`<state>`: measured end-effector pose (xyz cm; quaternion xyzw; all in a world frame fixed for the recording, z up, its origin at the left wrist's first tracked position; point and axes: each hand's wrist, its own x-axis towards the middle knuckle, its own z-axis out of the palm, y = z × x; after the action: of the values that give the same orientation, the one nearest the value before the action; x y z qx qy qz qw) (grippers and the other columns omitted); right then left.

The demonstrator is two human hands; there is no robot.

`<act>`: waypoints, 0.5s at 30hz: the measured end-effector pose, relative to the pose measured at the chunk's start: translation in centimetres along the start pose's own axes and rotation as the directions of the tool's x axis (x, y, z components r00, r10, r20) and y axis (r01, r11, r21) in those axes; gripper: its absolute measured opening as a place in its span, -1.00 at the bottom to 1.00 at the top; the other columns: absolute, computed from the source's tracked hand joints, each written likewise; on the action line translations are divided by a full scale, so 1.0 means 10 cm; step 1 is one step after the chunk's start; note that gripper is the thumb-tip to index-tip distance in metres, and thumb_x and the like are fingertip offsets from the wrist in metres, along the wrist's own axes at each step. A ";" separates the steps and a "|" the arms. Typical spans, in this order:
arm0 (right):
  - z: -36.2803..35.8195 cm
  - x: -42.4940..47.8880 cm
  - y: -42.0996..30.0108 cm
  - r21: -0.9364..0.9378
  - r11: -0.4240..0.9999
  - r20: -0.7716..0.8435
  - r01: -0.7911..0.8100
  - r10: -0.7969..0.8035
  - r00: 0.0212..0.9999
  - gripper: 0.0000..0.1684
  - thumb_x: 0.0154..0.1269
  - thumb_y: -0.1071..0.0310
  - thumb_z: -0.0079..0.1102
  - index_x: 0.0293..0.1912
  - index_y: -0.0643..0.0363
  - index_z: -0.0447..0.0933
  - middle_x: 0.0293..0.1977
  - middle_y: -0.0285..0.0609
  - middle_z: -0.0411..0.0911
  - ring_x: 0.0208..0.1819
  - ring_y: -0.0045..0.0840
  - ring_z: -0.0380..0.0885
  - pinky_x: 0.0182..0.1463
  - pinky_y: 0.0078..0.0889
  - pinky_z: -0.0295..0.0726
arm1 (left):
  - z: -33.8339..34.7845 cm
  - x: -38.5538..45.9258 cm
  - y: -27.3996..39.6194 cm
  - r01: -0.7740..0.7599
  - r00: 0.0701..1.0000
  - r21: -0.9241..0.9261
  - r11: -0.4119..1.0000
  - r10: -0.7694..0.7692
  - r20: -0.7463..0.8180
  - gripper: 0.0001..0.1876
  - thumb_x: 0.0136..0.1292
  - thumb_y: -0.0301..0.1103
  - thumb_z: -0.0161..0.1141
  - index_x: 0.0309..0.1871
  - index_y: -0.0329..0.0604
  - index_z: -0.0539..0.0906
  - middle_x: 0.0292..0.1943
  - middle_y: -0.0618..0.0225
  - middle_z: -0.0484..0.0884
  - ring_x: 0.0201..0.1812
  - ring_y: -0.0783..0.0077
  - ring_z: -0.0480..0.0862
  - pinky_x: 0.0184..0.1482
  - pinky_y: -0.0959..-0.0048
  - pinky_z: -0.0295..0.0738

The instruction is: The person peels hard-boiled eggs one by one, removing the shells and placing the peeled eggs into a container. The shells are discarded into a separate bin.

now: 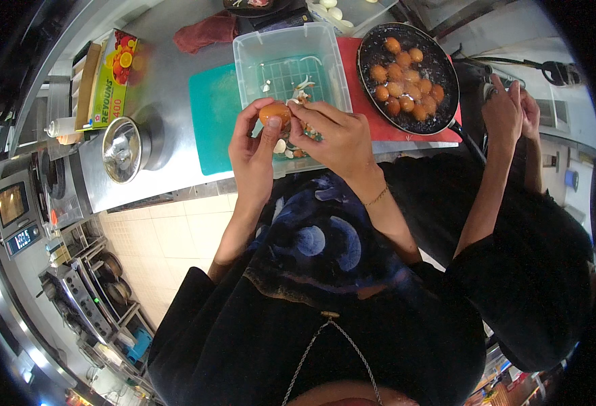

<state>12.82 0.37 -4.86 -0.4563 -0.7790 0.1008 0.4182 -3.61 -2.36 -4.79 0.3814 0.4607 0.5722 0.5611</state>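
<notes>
Over the near edge of a clear plastic tub [290, 38], my left hand [257, 144] holds a brown egg [273, 115] between thumb and fingers. The fingertips of my right hand [336, 134] pinch at the egg's right end, where a pale bit shows. Bits of eggshell [303, 91] lie in the tub below. To the right, a black frying pan [369, 109] holds many brown eggs in water. Several white peeled eggs [334, 12] sit in a plastic container behind the tub.
The tub rests partly on a green cutting board [211, 116], the pan on a red board [394, 133]. A steel bowl [122, 149], a dark red cloth [209, 31] and a film box [112, 81] are at left. A co-worker's hands [503, 111] are close at right.
</notes>
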 end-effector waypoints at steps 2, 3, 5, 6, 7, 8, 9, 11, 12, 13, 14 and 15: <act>0.03 -0.01 -0.01 -0.044 0.998 -0.019 0.035 -0.036 0.999 -0.61 0.14 0.41 0.55 0.02 0.12 0.78 -0.17 -0.32 0.78 -0.31 -0.46 0.80 -0.31 -0.46 0.77 | -0.01 0.01 -0.02 -0.014 1.000 0.022 1.000 0.014 0.012 -0.64 0.62 -0.34 0.24 0.36 -0.26 0.56 0.25 0.18 0.64 0.20 0.41 0.68 0.23 0.39 0.67; 0.05 -0.02 0.01 -0.063 0.997 -0.029 0.051 -0.053 0.998 -0.62 0.14 0.41 0.56 0.00 0.12 0.78 -0.18 -0.33 0.78 -0.32 -0.47 0.80 -0.32 -0.47 0.77 | -0.01 0.01 -0.02 -0.017 1.000 0.019 1.000 0.017 0.018 -0.64 0.64 -0.33 0.21 0.38 -0.24 0.55 0.25 0.18 0.64 0.21 0.40 0.68 0.23 0.38 0.66; 0.06 -0.02 0.02 -0.078 0.995 -0.040 0.068 -0.071 0.997 -0.63 0.14 0.41 0.56 -0.01 0.11 0.78 -0.20 -0.34 0.77 -0.35 -0.48 0.79 -0.33 -0.48 0.76 | -0.01 0.00 -0.01 -0.023 0.999 0.013 1.000 0.023 0.030 -0.64 0.66 -0.30 0.17 0.40 -0.21 0.53 0.26 0.20 0.65 0.22 0.39 0.67 0.23 0.38 0.64; 0.06 -0.01 0.02 -0.071 0.995 -0.041 0.072 -0.075 0.996 -0.64 0.14 0.41 0.55 -0.02 0.11 0.78 -0.22 -0.34 0.77 -0.35 -0.48 0.79 -0.34 -0.48 0.76 | -0.01 0.01 -0.01 -0.007 1.000 -0.018 1.000 0.007 0.025 -0.63 0.67 -0.29 0.16 0.41 -0.20 0.53 0.27 0.19 0.65 0.22 0.37 0.67 0.24 0.35 0.64; 0.05 0.00 0.02 -0.064 0.995 -0.043 0.076 -0.079 0.996 -0.65 0.15 0.41 0.55 -0.02 0.11 0.77 -0.23 -0.34 0.76 -0.36 -0.47 0.78 -0.34 -0.49 0.75 | -0.02 0.01 -0.02 0.010 1.000 -0.050 0.999 -0.009 0.020 -0.63 0.68 -0.27 0.14 0.42 -0.20 0.52 0.27 0.17 0.65 0.23 0.34 0.67 0.25 0.33 0.64; 0.04 0.01 0.03 -0.052 0.997 -0.043 0.050 -0.053 0.998 -0.67 0.16 0.41 0.55 -0.04 0.12 0.77 -0.24 -0.32 0.76 -0.37 -0.47 0.78 -0.35 -0.49 0.74 | -0.04 0.02 -0.03 0.026 1.000 -0.081 0.996 -0.025 0.016 -0.62 0.69 -0.26 0.13 0.42 -0.20 0.52 0.28 0.15 0.64 0.24 0.32 0.67 0.26 0.30 0.64; 0.03 0.02 0.04 -0.038 0.999 -0.043 0.027 -0.028 0.999 -0.68 0.17 0.41 0.54 -0.05 0.13 0.77 -0.26 -0.31 0.77 -0.37 -0.46 0.78 -0.35 -0.49 0.73 | -0.05 0.02 -0.02 0.040 0.999 -0.085 0.996 -0.038 0.025 -0.62 0.70 -0.25 0.11 0.43 -0.19 0.51 0.29 0.14 0.64 0.24 0.31 0.67 0.27 0.29 0.64; 0.01 0.04 0.06 0.069 0.996 -0.039 -0.059 0.062 0.997 -0.71 0.19 0.42 0.54 -0.06 0.16 0.78 -0.28 -0.28 0.76 -0.39 -0.44 0.77 -0.37 -0.49 0.71 | -0.09 0.02 0.00 0.066 0.997 -0.092 0.994 -0.062 0.042 -0.62 0.72 -0.24 0.06 0.44 -0.18 0.50 0.31 0.12 0.63 0.25 0.29 0.66 0.28 0.26 0.64; 0.00 0.05 0.05 0.162 0.979 -0.029 -0.121 0.128 0.991 -0.72 0.20 0.42 0.53 -0.06 0.17 0.78 -0.28 -0.25 0.76 -0.40 -0.42 0.77 -0.38 -0.49 0.69 | -0.09 0.03 0.00 0.078 0.995 -0.136 0.988 -0.068 0.072 -0.62 0.73 -0.23 0.04 0.45 -0.18 0.50 0.32 0.11 0.61 0.25 0.30 0.66 0.29 0.26 0.64; -0.01 0.06 0.06 0.252 0.951 -0.012 -0.182 0.191 0.982 -0.73 0.21 0.43 0.52 -0.07 0.18 0.78 -0.29 -0.23 0.76 -0.41 -0.41 0.76 -0.39 -0.48 0.68 | -0.10 0.04 0.00 0.090 0.992 -0.179 0.980 -0.073 0.102 -0.61 0.73 -0.22 0.02 0.46 -0.18 0.49 0.34 0.09 0.60 0.26 0.30 0.66 0.29 0.27 0.63; 0.00 0.06 0.06 0.265 0.933 -0.006 -0.241 0.252 0.968 -0.74 0.23 0.42 0.52 -0.07 0.18 0.78 -0.28 -0.21 0.77 -0.41 -0.38 0.76 -0.39 -0.46 0.67 | -0.10 0.04 0.01 0.104 0.989 -0.221 0.970 -0.076 0.131 -0.61 0.74 -0.22 0.00 0.46 -0.18 0.49 0.36 0.08 0.59 0.26 0.30 0.66 0.30 0.28 0.63; 0.00 0.07 0.07 0.281 0.912 0.003 -0.300 0.312 0.950 -0.75 0.24 0.41 0.51 -0.06 0.19 0.78 -0.27 -0.18 0.77 -0.41 -0.35 0.76 -0.38 -0.44 0.67 | -0.10 0.05 0.02 0.119 0.987 -0.245 0.962 -0.087 0.137 -0.60 0.74 -0.20 -0.01 0.47 -0.18 0.48 0.38 0.08 0.57 0.28 0.29 0.64 0.33 0.27 0.60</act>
<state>13.08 1.29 -4.83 -0.5112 -0.6671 0.2637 0.4734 -4.72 -1.97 -4.89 0.3174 0.3675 0.5713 0.6617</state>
